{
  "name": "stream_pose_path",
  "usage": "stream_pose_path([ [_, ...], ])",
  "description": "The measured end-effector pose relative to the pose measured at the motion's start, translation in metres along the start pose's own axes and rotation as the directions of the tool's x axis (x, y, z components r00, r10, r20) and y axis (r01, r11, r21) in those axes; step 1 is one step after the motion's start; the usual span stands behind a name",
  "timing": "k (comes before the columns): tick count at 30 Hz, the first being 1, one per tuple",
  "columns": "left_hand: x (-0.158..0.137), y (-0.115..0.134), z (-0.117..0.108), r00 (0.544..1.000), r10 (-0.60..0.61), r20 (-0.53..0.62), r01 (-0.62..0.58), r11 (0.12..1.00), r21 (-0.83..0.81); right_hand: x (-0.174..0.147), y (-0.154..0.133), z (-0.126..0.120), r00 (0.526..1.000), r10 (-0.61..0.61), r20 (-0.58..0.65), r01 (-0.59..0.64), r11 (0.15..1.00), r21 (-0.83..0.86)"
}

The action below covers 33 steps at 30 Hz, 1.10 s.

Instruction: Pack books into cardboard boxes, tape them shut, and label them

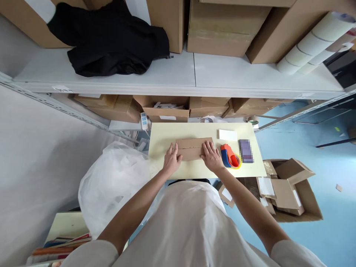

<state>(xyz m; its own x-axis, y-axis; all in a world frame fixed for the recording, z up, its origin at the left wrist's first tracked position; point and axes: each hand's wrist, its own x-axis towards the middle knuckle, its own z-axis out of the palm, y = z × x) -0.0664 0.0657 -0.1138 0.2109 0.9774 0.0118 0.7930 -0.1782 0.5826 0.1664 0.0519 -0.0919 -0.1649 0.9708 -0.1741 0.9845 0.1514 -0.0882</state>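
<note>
A small flat cardboard box [190, 152] lies on the pale yellow table, with a seam running along its top. My left hand [171, 161] grips the box's left end, thumb at the near corner and fingers at the far one. Across the right end of the box, my right hand [212, 157] rests flat with its fingers stretched out. Just right of that hand is a red and blue tape dispenser [229, 156] with a yellowish roll. A white box [227, 135] lies behind the dispenser, and a purple, partly blurred rectangular item [246, 151] is beside it.
Behind the table [164, 129] stands a grey shelf [178, 76] with cardboard boxes, black cloth [111, 40] and white rolls [311, 46]. A translucent plastic bag [111, 181] bulges at the left. On the floor at right, a large carton [310, 204] holds several boxes.
</note>
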Motion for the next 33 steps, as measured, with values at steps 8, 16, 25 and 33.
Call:
stream_pose_path([
  [8, 0.011, 0.041, -0.004, 0.938, 0.226, 0.262, -0.311, 0.883, 0.352, -0.005, 0.010, 0.005, 0.989, -0.123, -0.085, 0.130, 0.987, 0.092],
  [16, 0.004, 0.046, 0.007, 0.948, 0.099, 0.302, -0.225, 0.880, 0.418, -0.050, 0.089, 0.026, 0.932, 0.358, -0.055, -0.339, 0.915, 0.219],
  [25, 0.007, 0.033, 0.018, 0.951, 0.133, 0.280, -0.246, 0.873, 0.421, -0.040, 0.109, 0.052, 0.804, 0.492, 0.333, -0.536, 0.843, 0.047],
  [33, 0.001, 0.030, 0.024, 0.959, 0.179, 0.217, -0.250, 0.898, 0.363, -0.048, 0.145, -0.009, 0.878, 0.467, 0.103, -0.437, 0.695, 0.571],
])
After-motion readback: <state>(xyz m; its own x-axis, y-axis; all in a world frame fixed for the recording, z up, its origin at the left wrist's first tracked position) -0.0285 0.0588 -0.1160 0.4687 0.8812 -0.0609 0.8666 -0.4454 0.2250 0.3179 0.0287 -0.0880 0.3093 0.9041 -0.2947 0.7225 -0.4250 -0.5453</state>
